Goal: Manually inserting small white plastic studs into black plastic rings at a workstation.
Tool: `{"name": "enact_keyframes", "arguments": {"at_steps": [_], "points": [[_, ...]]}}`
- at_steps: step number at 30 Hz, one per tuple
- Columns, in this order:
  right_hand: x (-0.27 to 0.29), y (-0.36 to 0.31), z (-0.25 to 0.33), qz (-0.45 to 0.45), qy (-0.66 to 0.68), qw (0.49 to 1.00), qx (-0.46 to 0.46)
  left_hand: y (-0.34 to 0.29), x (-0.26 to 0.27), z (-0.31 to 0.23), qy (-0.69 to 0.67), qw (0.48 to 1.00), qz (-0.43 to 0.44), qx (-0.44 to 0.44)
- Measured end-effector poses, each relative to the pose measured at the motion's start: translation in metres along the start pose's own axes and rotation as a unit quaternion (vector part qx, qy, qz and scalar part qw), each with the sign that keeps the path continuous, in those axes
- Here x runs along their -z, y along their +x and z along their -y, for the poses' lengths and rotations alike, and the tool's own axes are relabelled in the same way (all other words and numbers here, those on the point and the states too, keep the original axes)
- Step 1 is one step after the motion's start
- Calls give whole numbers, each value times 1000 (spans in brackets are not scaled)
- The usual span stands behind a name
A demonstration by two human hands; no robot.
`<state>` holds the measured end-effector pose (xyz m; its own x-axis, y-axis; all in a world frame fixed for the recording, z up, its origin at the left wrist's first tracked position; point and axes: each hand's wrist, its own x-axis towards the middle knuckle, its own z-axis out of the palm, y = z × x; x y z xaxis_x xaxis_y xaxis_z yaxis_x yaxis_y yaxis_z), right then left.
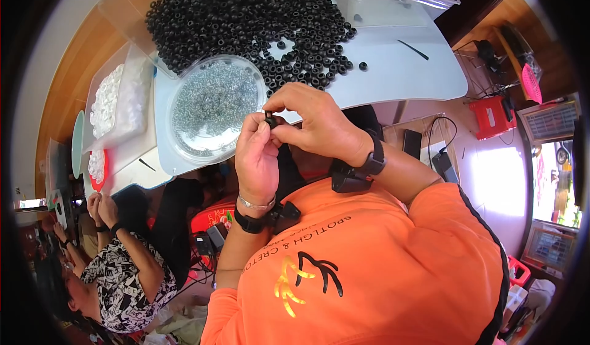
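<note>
My left hand (pixel 257 160) and my right hand (pixel 316 123) meet just in front of the table's near edge. Both are closed, with a small black ring-like piece (pixel 271 121) pinched between their fingertips. Finer detail of the piece is covered by the fingers. Just beyond the hands lies a large heap of small black round pieces with holes (pixel 203 22), some scattered loose toward the right. To the left of my hands stands a round clear tub (pixel 261 77) holding many tiny transparent pieces.
A clear bin (pixel 132 108) with white pieces stands at the left, a transparent box (pixel 387 10) at the far right of the table (pixel 399 62). A thin black stick (pixel 413 49) lies on the tabletop. Another person (pixel 132 265) sits at left, hands together. A red stool (pixel 491 117) stands right.
</note>
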<state>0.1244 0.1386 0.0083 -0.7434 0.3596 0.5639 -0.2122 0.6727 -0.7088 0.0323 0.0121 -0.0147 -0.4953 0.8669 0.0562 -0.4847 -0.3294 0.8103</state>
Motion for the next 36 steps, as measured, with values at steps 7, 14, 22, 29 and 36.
{"name": "enact_keyframes", "arguments": {"at_steps": [7,14,22,29,36], "points": [[8,2,3,1,-36,999,33,-5,-6,-1,79,997,23,8],[10,2,8,12,-42,997,61,-13,-12,3,173,983,-23,-64],[16,4,7,22,-81,987,137,-14,-14,7,167,982,-24,-83],[8,-4,4,11,-73,989,125,-14,-10,8,111,992,-37,-52],[12,-4,6,28,-37,999,28,-9,-16,0,97,995,26,-1]]}}
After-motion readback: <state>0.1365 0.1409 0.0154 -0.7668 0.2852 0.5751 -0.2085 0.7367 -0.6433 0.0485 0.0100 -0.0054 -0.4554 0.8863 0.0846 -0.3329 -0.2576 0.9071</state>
